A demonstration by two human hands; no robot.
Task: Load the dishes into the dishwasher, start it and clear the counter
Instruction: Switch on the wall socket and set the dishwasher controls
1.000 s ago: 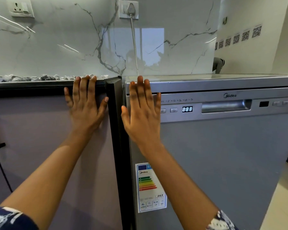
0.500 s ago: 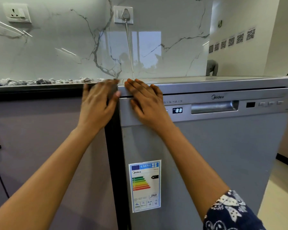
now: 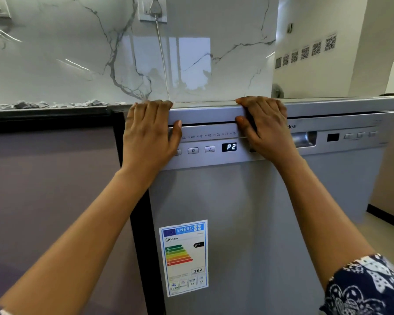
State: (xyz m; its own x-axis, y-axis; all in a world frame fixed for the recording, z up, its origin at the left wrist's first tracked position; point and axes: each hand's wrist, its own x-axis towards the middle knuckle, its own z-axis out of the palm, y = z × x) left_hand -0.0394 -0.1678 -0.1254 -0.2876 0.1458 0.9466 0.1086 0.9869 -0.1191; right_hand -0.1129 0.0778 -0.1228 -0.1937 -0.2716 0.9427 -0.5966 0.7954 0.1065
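A second ago both palms lay flat and spread, the left hand (image 3: pixel 150 133) on the mauve cabinet front (image 3: pixel 50 189) and the right hand (image 3: pixel 265 126) on the control strip of the silver freestanding dishwasher (image 3: pixel 248 212). Now both have climbed to the machine's top. The left hand's fingers (image 3: pixel 150 105) are hooked over the top panel at its left front corner. The right hand's fingers (image 3: pixel 257 102) are hooked over the same front edge further along. Each thumb is tucked under the panel at the dark seam above the door, so both hands are clamped on the dishwasher, not merely resting on it.

The small black display (image 3: pixel 229 147) between the hands has also changed, from a row of eights to "P2". I take this to mean the machine is powered and a programme is chosen. The door is shut, so loading looks finished, and whether the cycle is running cannot be told.

The dishwasher stands at the right end of the dark-edged counter (image 3: pixel 55 110), touching the cabinet's black side trim, its top level with the counter's surface. It stands upright, long axis vertical, door face and blue-bordered energy label (image 3: pixel 184 258) turned squarely toward the person.
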